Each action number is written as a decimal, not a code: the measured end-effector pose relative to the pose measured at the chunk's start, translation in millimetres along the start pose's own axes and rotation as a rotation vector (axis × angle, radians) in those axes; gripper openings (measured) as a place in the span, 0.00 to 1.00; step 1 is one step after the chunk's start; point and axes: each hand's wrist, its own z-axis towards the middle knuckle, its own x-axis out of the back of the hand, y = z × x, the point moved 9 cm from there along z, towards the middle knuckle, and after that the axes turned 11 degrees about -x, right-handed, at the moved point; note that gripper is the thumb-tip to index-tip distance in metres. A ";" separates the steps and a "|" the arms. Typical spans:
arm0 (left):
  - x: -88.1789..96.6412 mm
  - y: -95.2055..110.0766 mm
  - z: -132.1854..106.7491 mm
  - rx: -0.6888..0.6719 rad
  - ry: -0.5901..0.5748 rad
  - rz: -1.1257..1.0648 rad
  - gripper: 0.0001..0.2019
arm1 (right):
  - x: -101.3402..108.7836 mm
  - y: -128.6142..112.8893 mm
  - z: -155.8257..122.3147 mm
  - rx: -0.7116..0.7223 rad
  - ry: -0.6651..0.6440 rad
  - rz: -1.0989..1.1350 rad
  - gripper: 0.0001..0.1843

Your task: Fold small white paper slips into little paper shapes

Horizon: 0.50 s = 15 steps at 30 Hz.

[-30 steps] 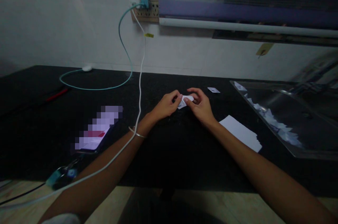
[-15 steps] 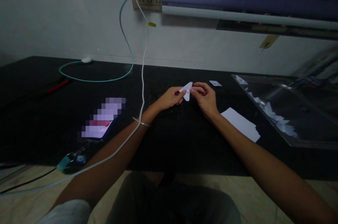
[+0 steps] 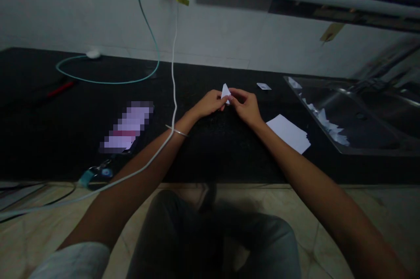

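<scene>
A small folded piece of white paper (image 3: pixel 225 91), pointed at the top, is pinched between both hands above the black counter. My left hand (image 3: pixel 211 103) grips its lower left side with thumb and fingers. On the right side, my right hand (image 3: pixel 245 106) presses the paper with thumb and fingertips, its fingers curled behind. A stack of white paper sheets (image 3: pixel 288 133) lies beside my right forearm. Beyond my right hand rests a small flat piece of paper (image 3: pixel 264 86).
At right a metal sink (image 3: pixel 377 117) has several folded white papers (image 3: pixel 330 126) along its left edge. A phone (image 3: pixel 129 125) with a keyring (image 3: pixel 98 173) lies left. A white cable (image 3: pixel 174 73) crosses my left forearm. A red-handled object (image 3: pixel 61 89) lies far left.
The view has tilted downward. The paper, spread with two flaps before, now shows as a narrower pointed shape, and my hands are closer together on it.
</scene>
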 end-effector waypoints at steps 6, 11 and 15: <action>1.4 -0.4 0.0 0.004 0.035 0.087 0.22 | 10.3 1.7 -2.8 0.016 0.141 -0.205 0.13; 3.1 -4.4 1.2 -0.028 0.045 0.121 0.24 | -0.3 -12.6 -14.8 0.106 0.122 -0.361 0.14; 5.9 -9.5 2.2 -0.054 0.080 0.112 0.25 | -10.2 -23.6 -25.7 0.145 0.095 -0.396 0.15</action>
